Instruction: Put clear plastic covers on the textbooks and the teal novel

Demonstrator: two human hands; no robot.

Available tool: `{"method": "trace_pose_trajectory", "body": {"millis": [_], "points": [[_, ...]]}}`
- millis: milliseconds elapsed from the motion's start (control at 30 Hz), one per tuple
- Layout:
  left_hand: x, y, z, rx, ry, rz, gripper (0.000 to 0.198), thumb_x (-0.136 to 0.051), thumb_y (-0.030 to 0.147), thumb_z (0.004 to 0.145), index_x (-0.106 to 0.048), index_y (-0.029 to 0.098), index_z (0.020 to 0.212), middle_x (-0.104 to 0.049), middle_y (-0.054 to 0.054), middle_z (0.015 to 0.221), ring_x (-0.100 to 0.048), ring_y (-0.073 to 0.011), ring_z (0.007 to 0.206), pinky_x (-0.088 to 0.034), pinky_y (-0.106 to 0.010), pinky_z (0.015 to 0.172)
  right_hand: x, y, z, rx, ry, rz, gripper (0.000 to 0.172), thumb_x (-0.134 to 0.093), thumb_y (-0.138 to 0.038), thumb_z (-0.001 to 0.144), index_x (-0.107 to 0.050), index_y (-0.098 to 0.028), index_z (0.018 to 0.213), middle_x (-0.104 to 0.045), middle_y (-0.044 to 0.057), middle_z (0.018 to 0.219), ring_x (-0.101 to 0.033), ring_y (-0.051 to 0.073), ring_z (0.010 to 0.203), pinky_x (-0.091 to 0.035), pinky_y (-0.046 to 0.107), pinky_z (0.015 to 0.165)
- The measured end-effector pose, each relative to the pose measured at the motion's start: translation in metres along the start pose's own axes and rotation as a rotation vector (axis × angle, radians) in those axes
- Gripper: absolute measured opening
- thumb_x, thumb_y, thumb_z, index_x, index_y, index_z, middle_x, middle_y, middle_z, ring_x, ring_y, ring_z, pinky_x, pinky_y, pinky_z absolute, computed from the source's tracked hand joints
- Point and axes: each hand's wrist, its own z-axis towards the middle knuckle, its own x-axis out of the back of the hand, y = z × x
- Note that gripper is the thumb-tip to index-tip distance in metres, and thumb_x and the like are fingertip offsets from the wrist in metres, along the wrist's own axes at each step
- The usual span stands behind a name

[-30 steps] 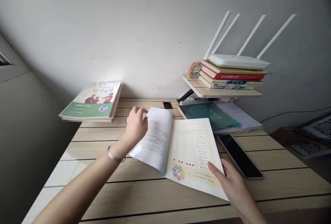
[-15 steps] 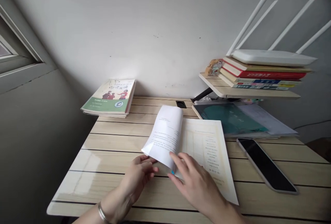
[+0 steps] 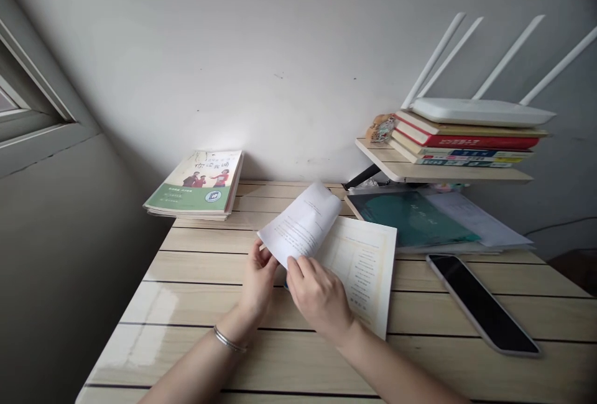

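An open book [image 3: 361, 261] lies on the slatted wooden desk, its right page flat and cream-coloured with a yellowish border. Its left leaf [image 3: 298, 224], white with printed lines, is lifted and curls up from the desk. My left hand [image 3: 259, 273], a silver bangle at its wrist, closes on the lower left corner of that raised side. Fingers curled, my right hand [image 3: 319, 295] pinches the lower edge near the spine. A bit of blue shows between the hands. What lies under the raised leaf is mostly hidden.
A stack of green-and-white booklets [image 3: 193, 183] sits at the back left. To the right are a phone [image 3: 482, 304] and a teal folder [image 3: 415, 217] with papers. Above them, a raised shelf [image 3: 433, 173] bears books and a white router [image 3: 482, 112].
Both hands have moved up and closed on the book's lower edge. The left side has lifted and tilted clockwise, and the book has shifted slightly left. The view has tipped slightly.
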Motion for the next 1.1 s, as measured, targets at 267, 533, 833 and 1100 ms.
{"method": "trace_pose_trajectory", "body": {"millis": [267, 533, 833, 1100], "points": [[0.001, -0.008, 0.007, 0.031, -0.085, 0.024, 0.071, -0.073, 0.024, 0.067, -0.043, 0.021, 0.132, -0.069, -0.008, 0.106, -0.063, -0.0202, 0.101, -0.048, -0.028, 0.085, -0.009, -0.006, 0.008, -0.007, -0.042, 0.032, 0.021, -0.044, -0.004, 0.086, -0.056, -0.017, 0.075, -0.054, 0.004, 0.066, -0.051, 0.018, 0.060, -0.036, 0.032, 0.053], [0.005, -0.012, 0.012, -0.011, -0.110, 0.071, 0.082, -0.071, 0.034, 0.073, -0.030, 0.023, 0.143, -0.058, -0.009, 0.129, -0.050, -0.0230, 0.123, -0.041, -0.032, 0.102, -0.012, -0.005, 0.008, 0.030, -0.022, 0.057, 0.032, -0.042, -0.004, 0.088, -0.057, -0.009, 0.115, -0.056, 0.005, 0.066, -0.054, 0.018, 0.060, -0.041, 0.032, 0.052], [0.010, -0.011, 0.011, 0.013, -0.109, 0.117, 0.086, -0.069, 0.037, 0.076, -0.022, 0.027, 0.148, -0.057, -0.008, 0.131, -0.049, -0.0238, 0.125, -0.041, -0.036, 0.103, -0.018, -0.006, 0.007, 0.047, -0.031, 0.066, 0.036, -0.037, -0.003, 0.088, -0.057, -0.008, 0.117, -0.057, 0.006, 0.066, -0.054, 0.019, 0.060, -0.044, 0.032, 0.051], [0.013, -0.015, 0.016, -0.039, -0.111, 0.126, 0.078, -0.067, 0.032, 0.076, -0.030, 0.024, 0.144, -0.048, -0.009, 0.141, -0.042, -0.0241, 0.131, -0.035, -0.034, 0.108, -0.012, -0.001, 0.012, 0.053, -0.059, 0.178, 0.028, -0.045, -0.011, 0.090, -0.061, -0.009, 0.112, -0.060, 0.006, 0.070, -0.056, 0.018, 0.064, -0.045, 0.032, 0.059]]}}
